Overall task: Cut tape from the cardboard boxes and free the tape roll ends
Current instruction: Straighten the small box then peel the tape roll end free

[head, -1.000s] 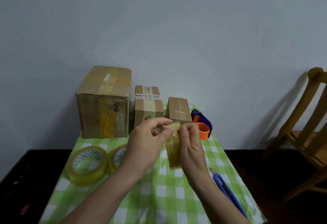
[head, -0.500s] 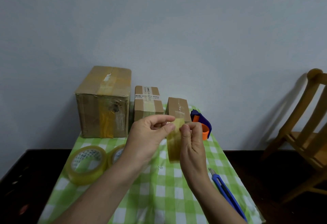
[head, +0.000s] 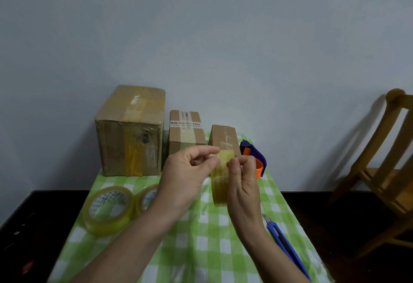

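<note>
I hold a yellowish tape roll [head: 220,182] upright above the table, seen edge-on. My right hand [head: 243,182] grips its right side. My left hand [head: 190,175] pinches the roll's top edge between thumb and forefinger. Three taped cardboard boxes stand at the table's back: a large box [head: 130,130], a medium box [head: 185,133] with a printed label, and a small box [head: 223,137]. Two more clear tape rolls [head: 108,210] [head: 146,197] lie flat at the left. A blue utility knife [head: 287,247] lies on the cloth at the right.
A green and white checked cloth [head: 201,249] covers the narrow table. A blue and orange tape dispenser [head: 254,157] sits behind my right hand. A wooden chair [head: 384,171] stands at the right. Dark floor shows on both sides of the table.
Both hands have lifted the roll a little higher and farther from me. My left fingers have shifted along the roll's top edge.
</note>
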